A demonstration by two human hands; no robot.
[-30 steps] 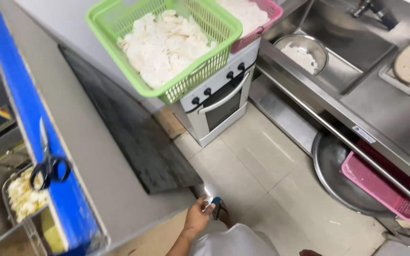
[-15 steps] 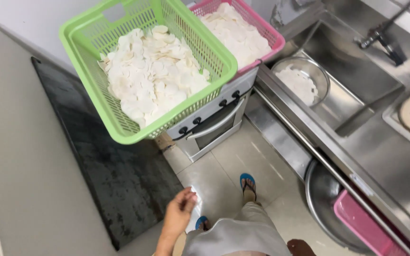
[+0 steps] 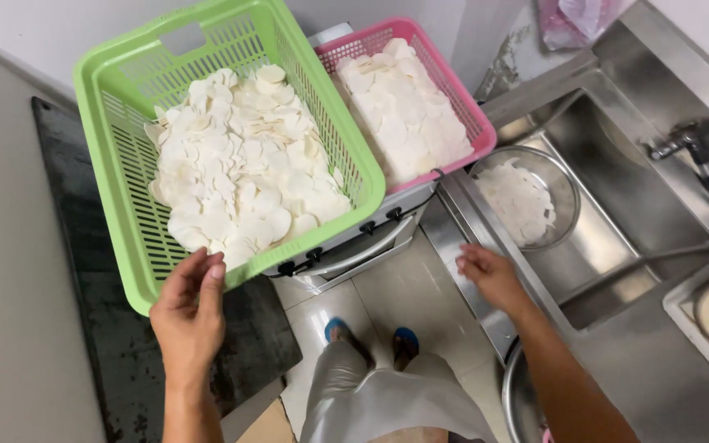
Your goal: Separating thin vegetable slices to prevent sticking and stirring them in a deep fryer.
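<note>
Kitchen surfaces filled the view: a grey counter at far left with a dark mat [image 3: 84, 344] on it, a small white oven [image 3: 354, 246] below the baskets, steel sinks to the right. Left hand [image 3: 188, 316] lay spread, its fingers [image 3: 211, 275] loose and touching the near rim of the green basket [image 3: 116, 164], gripping nothing. Just beyond those fingertips the basket sat tilted, overhanging the oven top, heaped with thin white round slices [image 3: 240, 172]. By my judgement it would carry fairly heavy, the plastic lattice flexing; the near rim and the far handle slot looked the best holds, and the slices seemed brittle. Beside it stood a pink basket [image 3: 469, 123], equally filled. Right hand [image 3: 490, 275] hovered half-curled and empty, just short of a steel bowl [image 3: 564, 184] of slices.
</note>
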